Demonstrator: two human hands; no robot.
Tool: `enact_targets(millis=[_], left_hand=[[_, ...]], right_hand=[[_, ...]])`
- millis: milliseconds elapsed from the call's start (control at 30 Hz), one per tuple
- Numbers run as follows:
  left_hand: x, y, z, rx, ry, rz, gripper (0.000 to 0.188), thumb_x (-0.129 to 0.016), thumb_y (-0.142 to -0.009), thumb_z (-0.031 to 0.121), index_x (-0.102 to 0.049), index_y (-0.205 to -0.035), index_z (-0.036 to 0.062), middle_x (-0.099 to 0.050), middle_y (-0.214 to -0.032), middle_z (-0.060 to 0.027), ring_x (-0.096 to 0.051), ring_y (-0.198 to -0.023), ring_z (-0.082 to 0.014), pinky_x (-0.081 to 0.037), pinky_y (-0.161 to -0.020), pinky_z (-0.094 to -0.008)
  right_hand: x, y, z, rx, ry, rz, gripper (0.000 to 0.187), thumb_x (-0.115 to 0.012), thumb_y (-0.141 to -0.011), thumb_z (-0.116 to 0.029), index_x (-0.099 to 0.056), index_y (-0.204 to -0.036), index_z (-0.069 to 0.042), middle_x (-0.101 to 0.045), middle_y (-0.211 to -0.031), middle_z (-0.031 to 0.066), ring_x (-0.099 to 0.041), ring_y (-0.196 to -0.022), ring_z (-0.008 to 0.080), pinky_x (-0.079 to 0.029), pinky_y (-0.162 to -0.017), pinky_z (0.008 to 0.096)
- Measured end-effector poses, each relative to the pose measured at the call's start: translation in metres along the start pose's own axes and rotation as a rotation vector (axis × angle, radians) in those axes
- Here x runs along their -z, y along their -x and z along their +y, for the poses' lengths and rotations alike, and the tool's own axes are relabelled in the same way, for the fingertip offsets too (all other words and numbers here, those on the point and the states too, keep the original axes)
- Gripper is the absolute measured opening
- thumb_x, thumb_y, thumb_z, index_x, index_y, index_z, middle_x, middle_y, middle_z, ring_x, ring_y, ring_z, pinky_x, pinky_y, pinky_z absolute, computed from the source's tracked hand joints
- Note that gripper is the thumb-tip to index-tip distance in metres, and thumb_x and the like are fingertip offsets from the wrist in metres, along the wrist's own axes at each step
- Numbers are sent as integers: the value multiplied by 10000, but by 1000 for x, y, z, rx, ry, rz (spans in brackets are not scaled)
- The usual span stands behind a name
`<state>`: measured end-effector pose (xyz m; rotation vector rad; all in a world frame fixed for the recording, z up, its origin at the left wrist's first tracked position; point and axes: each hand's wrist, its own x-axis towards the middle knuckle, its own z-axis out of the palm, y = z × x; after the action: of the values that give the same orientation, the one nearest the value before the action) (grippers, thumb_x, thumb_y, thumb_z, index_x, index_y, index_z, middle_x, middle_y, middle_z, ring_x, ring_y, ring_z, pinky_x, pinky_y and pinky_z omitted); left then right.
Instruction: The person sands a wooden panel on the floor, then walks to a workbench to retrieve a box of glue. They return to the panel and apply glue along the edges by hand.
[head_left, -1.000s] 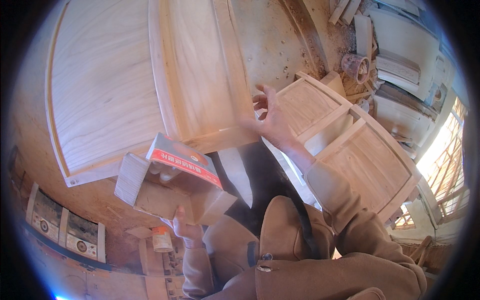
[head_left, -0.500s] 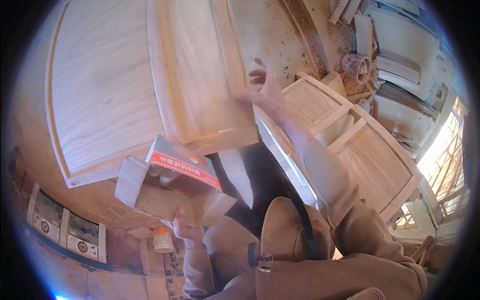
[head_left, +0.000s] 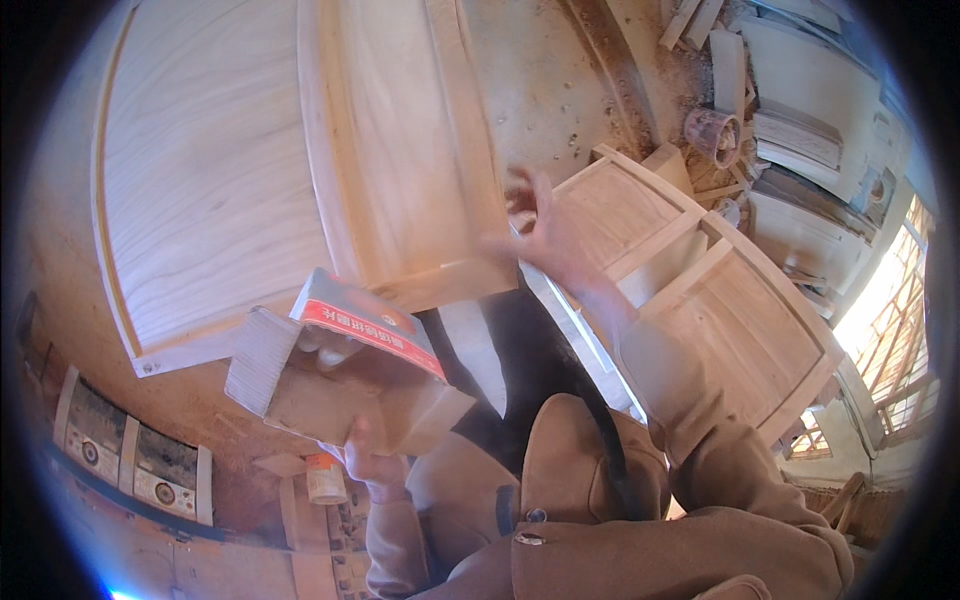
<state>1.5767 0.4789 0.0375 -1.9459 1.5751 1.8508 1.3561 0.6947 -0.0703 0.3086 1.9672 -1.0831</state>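
My left hand (head_left: 378, 464) grips the lower side of an open cardboard box (head_left: 350, 400) with a red and grey flap. A few pale rounded shapes show inside the box, but I cannot make out what they are. A large pale wooden panel with framed edges (head_left: 215, 180) fills the far left, its near end just beyond the box. At the panel's right edge is my right hand (head_left: 548, 235), slightly blurred. Its thumb is stretched over the wood and its other fingers are apart from it, curled, with nothing seen in them.
To the right lies a wooden frame with inset panels (head_left: 745, 320). Beyond it stand a dusty bucket (head_left: 712, 137) and stacked boards (head_left: 800, 100). At lower left are a small tub (head_left: 325, 480) and a dark slab with round fittings (head_left: 130, 460). Sawdust covers the floor.
My right hand has moved nearer to me along the panel's right edge. The box in my left hand has barely shifted.
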Motion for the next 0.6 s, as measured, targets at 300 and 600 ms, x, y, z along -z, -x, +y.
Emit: enact_targets(millis=[300,600], left_hand=[[-3,-15,-3,-923,-735,-69,378,-554,-886,122,-524,-1226,-41,-446,-1253,-175,-421,-1217,-290,-379,-1013,-435],[-10,-13,-12,-512,-610,-105,371,-562,-918,167,-505,-1250,12,-421,-1288,-246,-394,-1196,-413,-336,-995,-493]], right_hand=[[-8,78,-71,605,224,150,402,-755,-675,-86,-608,-1047,-46,-584,-918,82,-557,-818,211,-467,-692,307],[-89,75,-142,678,835,-405,129,-631,-689,-118,-661,-766,-18,-631,-772,123,-631,-666,234,-491,-537,329]])
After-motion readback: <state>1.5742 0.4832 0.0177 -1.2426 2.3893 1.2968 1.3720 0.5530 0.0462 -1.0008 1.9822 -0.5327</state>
